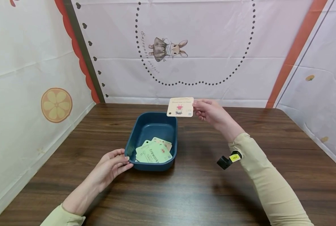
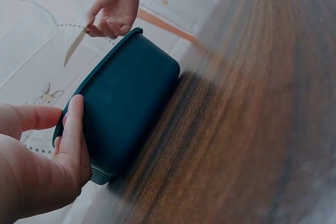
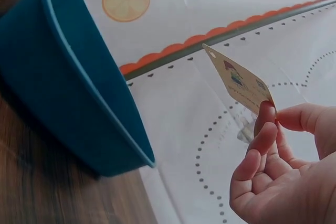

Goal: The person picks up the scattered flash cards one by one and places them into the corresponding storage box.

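Observation:
A cream flash card (image 1: 180, 107) with a small red picture is pinched at its edge between thumb and fingers of my right hand (image 1: 210, 113), raised by the far right corner of a blue plastic bin (image 1: 131, 135). In the right wrist view the card (image 3: 236, 80) is tilted, a punched hole at its far corner. My left hand (image 1: 111, 168) grips the bin's near left corner, thumb at the rim and fingers against the outer wall (image 2: 121, 98). Inside the bin's near end lie several cards in a loose pile, a green one (image 1: 155, 152) reading "fireworks" on top.
The bin stands on a dark wood-grain table (image 1: 196, 188). Behind and beside the table hangs a printed cloth (image 1: 213, 40) with a rabbit and an orange slice. A black camera mount (image 1: 225, 162) juts from the right sleeve.

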Demonstrator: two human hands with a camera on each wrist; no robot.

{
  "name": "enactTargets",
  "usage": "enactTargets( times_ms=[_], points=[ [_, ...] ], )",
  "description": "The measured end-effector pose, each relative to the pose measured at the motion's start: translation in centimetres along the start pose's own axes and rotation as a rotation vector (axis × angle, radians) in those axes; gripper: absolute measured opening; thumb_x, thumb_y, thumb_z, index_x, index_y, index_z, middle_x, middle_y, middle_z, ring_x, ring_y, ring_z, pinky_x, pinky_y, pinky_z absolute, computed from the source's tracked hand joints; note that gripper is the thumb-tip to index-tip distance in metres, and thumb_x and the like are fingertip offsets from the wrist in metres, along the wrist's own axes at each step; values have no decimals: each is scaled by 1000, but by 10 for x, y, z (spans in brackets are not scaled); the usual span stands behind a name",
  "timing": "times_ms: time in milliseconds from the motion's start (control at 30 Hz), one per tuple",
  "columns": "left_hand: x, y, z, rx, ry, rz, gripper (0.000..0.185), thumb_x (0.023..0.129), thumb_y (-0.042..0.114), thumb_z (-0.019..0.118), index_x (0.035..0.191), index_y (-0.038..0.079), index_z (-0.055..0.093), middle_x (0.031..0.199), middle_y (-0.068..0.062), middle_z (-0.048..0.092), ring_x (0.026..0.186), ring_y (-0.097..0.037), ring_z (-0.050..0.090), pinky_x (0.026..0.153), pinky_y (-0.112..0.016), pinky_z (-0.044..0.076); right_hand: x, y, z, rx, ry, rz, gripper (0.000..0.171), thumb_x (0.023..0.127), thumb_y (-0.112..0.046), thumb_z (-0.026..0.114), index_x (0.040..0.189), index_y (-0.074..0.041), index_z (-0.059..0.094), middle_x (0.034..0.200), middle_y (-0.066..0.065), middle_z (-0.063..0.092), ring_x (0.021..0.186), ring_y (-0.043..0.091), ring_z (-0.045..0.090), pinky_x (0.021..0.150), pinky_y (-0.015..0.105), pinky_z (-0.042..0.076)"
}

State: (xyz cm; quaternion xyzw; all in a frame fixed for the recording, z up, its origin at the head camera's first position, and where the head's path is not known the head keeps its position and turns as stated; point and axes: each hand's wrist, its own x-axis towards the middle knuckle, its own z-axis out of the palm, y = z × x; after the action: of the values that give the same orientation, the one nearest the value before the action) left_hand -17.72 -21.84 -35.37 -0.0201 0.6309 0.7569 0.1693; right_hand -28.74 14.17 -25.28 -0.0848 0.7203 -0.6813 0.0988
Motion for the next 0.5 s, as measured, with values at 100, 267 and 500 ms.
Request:
enactTargets(
  times_ms=[100,267,500],
  points=[
    [0,0,0,0,2,-2,33,96,5,54,124,0,37,98,-2,56,86,-8,63,91,-24,59,2,-1,6,-21,-2,-5,23,101,-17,52,118,-3,55,80,-9,62,73,8,52,63,16,43],
    [0,-1,-1,-5,0,-2,33,96,5,54,124,0,37,98,-2,57,86,-8,63,91,-24,59,5,-2,18,-20,-17,-18,25,101,-17,53,119,0,56,80,-9,63,74,9,51,63,17,42],
    [0,-2,-2,-9,-3,1,31,96,4,53,123,1,38,97,-1,57,85,-8,63,91,-24,59,11,-3,36,-6,-63,-46,20,101,-16,53,111,0,60,77,-7,64,71,9,50,61,18,42]
  ],
)
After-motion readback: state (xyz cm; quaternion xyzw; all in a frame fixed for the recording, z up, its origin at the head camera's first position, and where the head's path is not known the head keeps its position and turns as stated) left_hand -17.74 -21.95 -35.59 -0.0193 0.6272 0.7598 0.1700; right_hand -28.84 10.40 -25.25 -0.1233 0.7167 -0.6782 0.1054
